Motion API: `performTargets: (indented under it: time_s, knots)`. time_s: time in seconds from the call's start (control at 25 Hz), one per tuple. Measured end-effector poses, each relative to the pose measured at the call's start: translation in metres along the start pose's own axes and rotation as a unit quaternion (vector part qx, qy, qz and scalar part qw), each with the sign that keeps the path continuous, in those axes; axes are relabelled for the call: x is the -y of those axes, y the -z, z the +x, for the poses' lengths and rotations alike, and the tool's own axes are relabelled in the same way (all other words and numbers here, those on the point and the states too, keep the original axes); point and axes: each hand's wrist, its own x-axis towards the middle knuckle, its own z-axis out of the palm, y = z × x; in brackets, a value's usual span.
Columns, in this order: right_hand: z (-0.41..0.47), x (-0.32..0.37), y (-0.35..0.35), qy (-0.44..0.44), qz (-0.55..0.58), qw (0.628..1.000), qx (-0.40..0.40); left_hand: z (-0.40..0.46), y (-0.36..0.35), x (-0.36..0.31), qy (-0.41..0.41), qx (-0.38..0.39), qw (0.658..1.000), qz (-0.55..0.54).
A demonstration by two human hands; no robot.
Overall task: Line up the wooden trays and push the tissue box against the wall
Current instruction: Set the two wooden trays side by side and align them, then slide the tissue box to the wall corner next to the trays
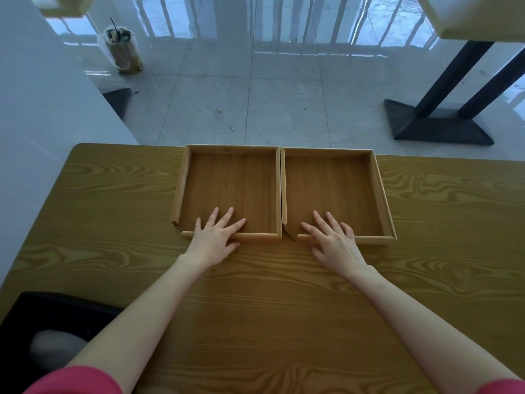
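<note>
- My wood-grain table stands beside a white wall.
- Floor: glossy grey tiles — reflecting window bars.
- Black table base far right; bagged cup far left.

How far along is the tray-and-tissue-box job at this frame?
Done, by the look of it: the left tray and right tray sit side by side at the table's far edge, inner walls almost touching. In hand: the left hand and right hand lie flat, fingers spread, over the near rims. Left: the tissue box, which is not in view.
</note>
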Motion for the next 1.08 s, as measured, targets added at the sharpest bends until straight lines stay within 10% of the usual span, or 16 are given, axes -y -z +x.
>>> performTargets:
  time_s: [1.08]
  knots:
    - [-0.094, 0.156, 0.036, 0.042, 0.069, 0.997, -0.007, -0.172, 0.017, 0.046, 0.091, -0.111, 0.989, -0.023]
